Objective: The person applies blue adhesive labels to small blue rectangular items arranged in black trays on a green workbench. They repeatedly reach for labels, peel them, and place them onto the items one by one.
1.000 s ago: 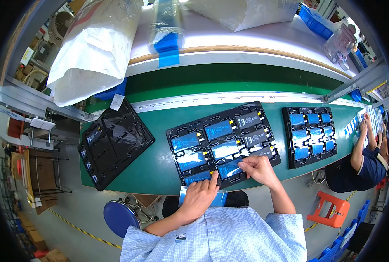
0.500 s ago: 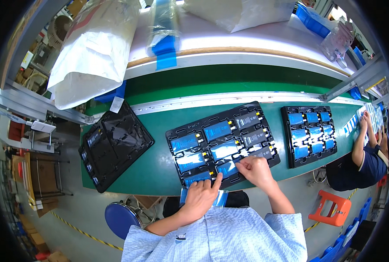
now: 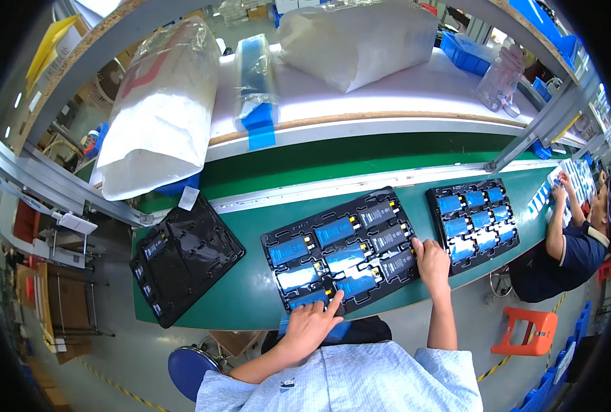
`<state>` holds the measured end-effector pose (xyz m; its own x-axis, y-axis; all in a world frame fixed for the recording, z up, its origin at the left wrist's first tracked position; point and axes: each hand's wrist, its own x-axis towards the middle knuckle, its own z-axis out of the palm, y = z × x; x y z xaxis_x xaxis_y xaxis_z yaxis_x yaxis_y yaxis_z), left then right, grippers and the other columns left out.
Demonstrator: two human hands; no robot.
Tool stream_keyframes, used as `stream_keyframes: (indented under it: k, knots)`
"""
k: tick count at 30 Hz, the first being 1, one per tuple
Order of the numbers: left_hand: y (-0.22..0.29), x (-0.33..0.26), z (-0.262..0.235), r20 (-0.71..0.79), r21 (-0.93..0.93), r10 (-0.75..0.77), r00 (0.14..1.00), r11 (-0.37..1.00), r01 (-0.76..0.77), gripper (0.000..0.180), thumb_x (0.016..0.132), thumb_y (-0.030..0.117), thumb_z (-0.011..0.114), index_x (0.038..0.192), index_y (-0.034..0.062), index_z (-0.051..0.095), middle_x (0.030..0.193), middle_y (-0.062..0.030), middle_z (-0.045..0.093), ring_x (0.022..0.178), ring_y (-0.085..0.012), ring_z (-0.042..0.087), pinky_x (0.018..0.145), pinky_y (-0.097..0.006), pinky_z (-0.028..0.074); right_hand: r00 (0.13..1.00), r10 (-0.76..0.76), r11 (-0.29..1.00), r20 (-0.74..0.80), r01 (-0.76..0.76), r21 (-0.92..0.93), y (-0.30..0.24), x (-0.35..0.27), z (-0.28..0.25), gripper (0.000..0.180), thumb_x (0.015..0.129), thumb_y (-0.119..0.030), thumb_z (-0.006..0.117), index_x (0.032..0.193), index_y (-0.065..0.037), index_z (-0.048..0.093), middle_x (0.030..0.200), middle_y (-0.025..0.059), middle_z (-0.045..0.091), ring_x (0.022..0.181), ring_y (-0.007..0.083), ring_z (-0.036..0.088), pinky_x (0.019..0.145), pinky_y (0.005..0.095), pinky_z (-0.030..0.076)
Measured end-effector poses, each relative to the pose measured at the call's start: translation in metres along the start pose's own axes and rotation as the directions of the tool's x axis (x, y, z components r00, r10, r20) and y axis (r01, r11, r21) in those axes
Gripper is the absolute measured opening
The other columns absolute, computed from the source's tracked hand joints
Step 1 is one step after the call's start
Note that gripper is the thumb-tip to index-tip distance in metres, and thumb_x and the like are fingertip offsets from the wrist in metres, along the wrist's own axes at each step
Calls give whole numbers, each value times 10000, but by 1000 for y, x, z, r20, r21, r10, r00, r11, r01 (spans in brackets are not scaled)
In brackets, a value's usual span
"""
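Three grey cells [image 3: 390, 240] mid-frame bear pale print; left hand [image 3: 310, 324] and right hand [image 3: 433, 265] rest at their black tray [image 3: 298, 229], each grip unclear; white bag [image 3: 156, 137] upper left.

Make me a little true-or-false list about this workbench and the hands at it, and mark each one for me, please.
1. The person's right hand is at the right edge of the middle black tray. True.
2. Every flat battery in the middle tray is blue on top. False: the right column of batteries is dark grey.
3. The person's left hand is on the far edge of the middle tray. False: it is at the near edge.
4. An orange stool stands on the floor to the right. True.
5. The round stool has a yellow seat. False: the seat is blue.
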<state>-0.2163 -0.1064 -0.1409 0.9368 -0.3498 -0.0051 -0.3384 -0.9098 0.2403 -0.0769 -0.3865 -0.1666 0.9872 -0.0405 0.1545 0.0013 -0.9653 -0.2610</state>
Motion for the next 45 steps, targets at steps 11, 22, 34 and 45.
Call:
stream_keyframes:
  k: [11,22,34,45]
  knots:
    - [-27,2,-49,-171,-686,-350,921,713,144,211,831,231,723,889,33,677,720,-83,671,596,-145,629,536,-271,484,934,-159,973,-319,204,112,-68,-28,-30,333,902,-263,605,736,25,593,754,207,625,699,387,603,648,468,471]
    - [-21,-8,-37,-202,-488,-266,942,862,139,298,807,284,735,935,32,641,978,-107,631,836,-217,615,714,-357,467,688,-483,229,541,-497,837,-95,-109,13,236,890,-219,686,951,3,631,757,-26,604,683,24,512,617,224,446]
    - [-1,-25,-54,108,-685,-24,994,722,92,382,872,129,629,1228,11,557,1138,-168,633,1055,-328,615,896,-381,484,765,-593,390,250,1,921,-109,-121,-18,247,868,-230,692,974,-7,679,758,68,620,632,131,542,573,283,442]
    - [-11,-2,-56,162,-546,-104,981,819,177,232,853,213,666,997,39,616,920,-139,678,858,-328,661,721,-400,515,804,-506,495,312,-26,869,-100,-97,-21,181,820,-182,740,903,-22,722,835,69,689,690,130,611,613,268,478]
